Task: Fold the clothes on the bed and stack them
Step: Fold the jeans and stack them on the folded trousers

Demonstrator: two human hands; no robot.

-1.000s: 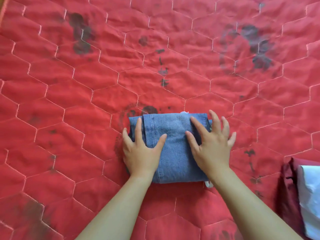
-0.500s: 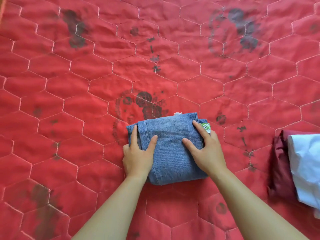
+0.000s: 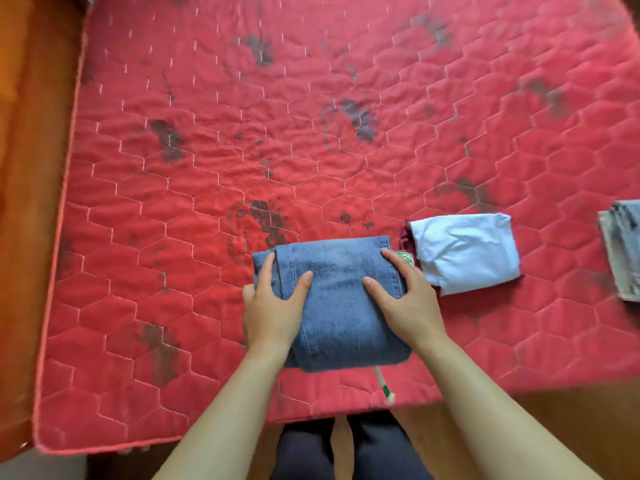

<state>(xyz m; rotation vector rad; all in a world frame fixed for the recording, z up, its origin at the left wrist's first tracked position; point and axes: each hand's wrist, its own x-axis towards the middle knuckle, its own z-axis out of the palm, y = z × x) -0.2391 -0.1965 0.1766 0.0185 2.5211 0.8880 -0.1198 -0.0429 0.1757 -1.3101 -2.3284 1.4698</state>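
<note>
A folded bundle of blue jeans (image 3: 341, 306) lies on the red quilted bed (image 3: 207, 168) near its front edge. My left hand (image 3: 272, 306) grips its left side, thumb and forefinger on top and the other fingers tucked round the edge. My right hand (image 3: 407, 303) grips the right side the same way. Just right of the jeans sits a folded white garment (image 3: 464, 252) on top of a folded maroon one (image 3: 405, 233). A white and green tag (image 3: 384, 386) hangs out from under the jeans.
A folded grey garment (image 3: 623, 247) lies at the far right edge of view. A wooden bed frame (image 3: 31, 202) runs along the left side and along the front. My dark-trousered legs (image 3: 304, 452) stand at the bed's front edge.
My hands went from lying flat on the jeans to gripping both sides. The bundle has come nearer to the white and maroon pile, and the view has pulled back.
</note>
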